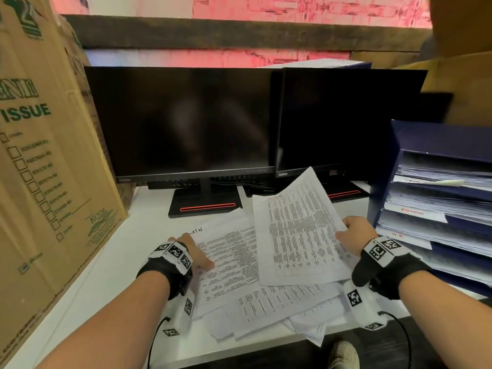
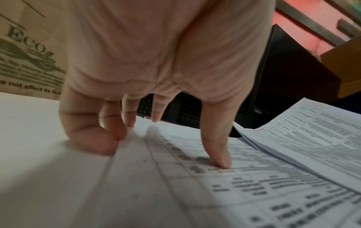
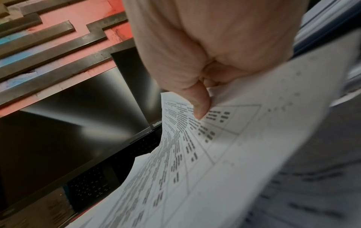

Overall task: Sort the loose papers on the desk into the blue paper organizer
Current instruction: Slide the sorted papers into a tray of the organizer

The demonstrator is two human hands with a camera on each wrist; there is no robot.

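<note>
At nine o'clock a tall cardboard box (image 1: 40, 155) stands against the desk (image 1: 138, 227); it crowds that edge but touches no paper. Next, at seven o'clock, the left hand (image 1: 195, 253) lies on the pile (image 1: 234, 262) with fingers extended, the thumb (image 2: 218, 151) pressing a printed page and the other fingertips at the page's left margin; it grasps nothing. Judgement: this hand is the only restraint on the pile, and if it lifts while the neighbouring sheet is drawn away, pages underneath may drag with it. At twelve o'clock two dark monitors (image 1: 186, 121) stand behind the papers. At centre, toward one o'clock, the lifted sheet (image 1: 300, 235) is tilted up, its far corner raised before the right monitor. It is pinched at its right edge by the right hand (image 1: 355, 233), thumb on top in the right wrist view, the remaining fingers hidden beneath. Judgement: held at one edge only, the sheet bows and could fold or catch when fed into a slot. At six o'clock several pages overhang the desk's near edge and could slide to the floor if disturbed. At three o'clock the organizer (image 1: 415, 139) stands just beside the right hand, its shelves already stacked and carrying handwritten labels, partly illegible; misfiling is a risk, and a full shelf may buckle the incoming sheet.
</note>
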